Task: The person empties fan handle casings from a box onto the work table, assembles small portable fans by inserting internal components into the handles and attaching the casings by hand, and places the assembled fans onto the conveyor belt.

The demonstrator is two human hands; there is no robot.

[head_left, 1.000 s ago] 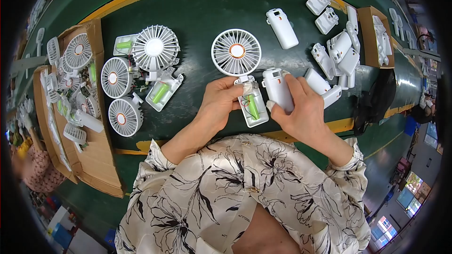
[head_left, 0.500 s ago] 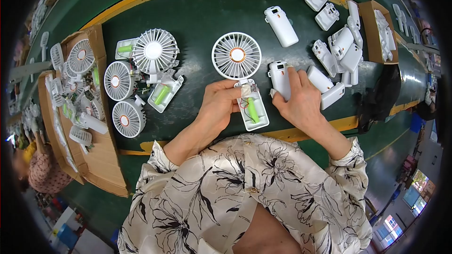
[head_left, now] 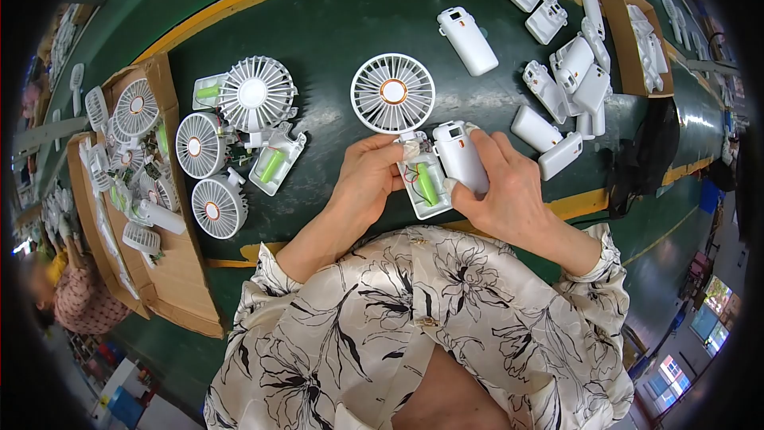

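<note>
My left hand [head_left: 368, 177] is closed on the neck of a white handheld fan [head_left: 393, 92]. The fan's handle is an uncovered half-shell [head_left: 435, 209] with a green battery [head_left: 427, 184] and thin wires inside. Closed around a white handle cover [head_left: 461, 158], my right hand [head_left: 511, 187] holds it right beside the half-shell, its smooth outer side up. The cover partly overlaps the shell's right edge in view; whether they touch I cannot tell. White tape or finger wrapping shows at my left fingertips.
Several unfinished fans [head_left: 255, 95] lie left of my hands. A cardboard box [head_left: 179, 271] with more fans stands farther left. Several white covers [head_left: 559, 156] lie at the right, near a small carton [head_left: 614, 40]. One cover [head_left: 468, 41] lies apart. A person [head_left: 83, 295] sits at far left.
My right hand has lifted the white cover from the table and brought it left and toward me, beside the fan's handle. My left hand still holds the fan in nearly the same place.
</note>
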